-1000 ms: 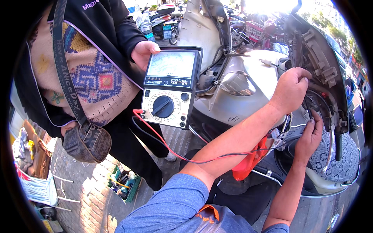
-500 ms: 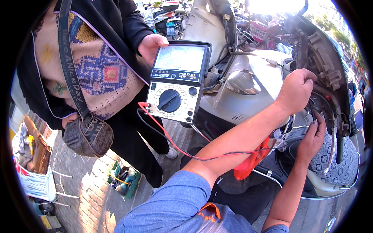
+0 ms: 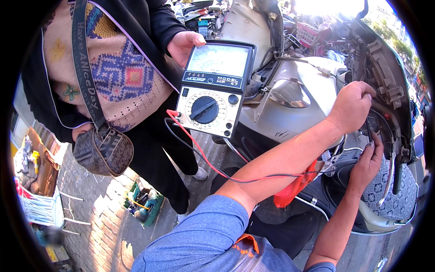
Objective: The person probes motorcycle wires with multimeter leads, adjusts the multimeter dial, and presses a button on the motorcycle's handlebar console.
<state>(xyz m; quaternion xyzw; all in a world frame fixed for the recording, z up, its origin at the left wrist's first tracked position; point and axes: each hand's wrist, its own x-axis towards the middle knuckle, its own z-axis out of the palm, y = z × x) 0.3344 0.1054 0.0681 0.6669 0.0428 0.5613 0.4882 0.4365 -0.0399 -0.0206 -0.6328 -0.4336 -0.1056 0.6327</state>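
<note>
My left hand (image 3: 351, 107) is closed, its fingers pinched together at the wiring inside the opened front of a scooter (image 3: 301, 72); what it grips is hidden. Lower down, my right hand (image 3: 368, 164) holds a thin black test probe (image 3: 369, 132) pointing up into the wires. An analog multimeter (image 3: 215, 88), with a pale dial window and a black rotary knob, is held up at left by another person's hand (image 3: 185, 46). Its red lead (image 3: 199, 152) and black lead (image 3: 180, 140) pass across my left forearm towards the scooter.
The other person stands at left with a patterned pouch (image 3: 103, 151). A green tool crate (image 3: 145, 204) sits on the paving, and a white-slatted stool (image 3: 41, 206) stands farther left. Red cloth (image 3: 290, 192) hangs by the scooter. A dark panel (image 3: 387, 77) and patterned seat cover (image 3: 398, 195) are at right.
The multimeter and the other person's hand appear slightly farther right and higher. My two hands have shifted a little to the right in the picture, staying at the wiring.
</note>
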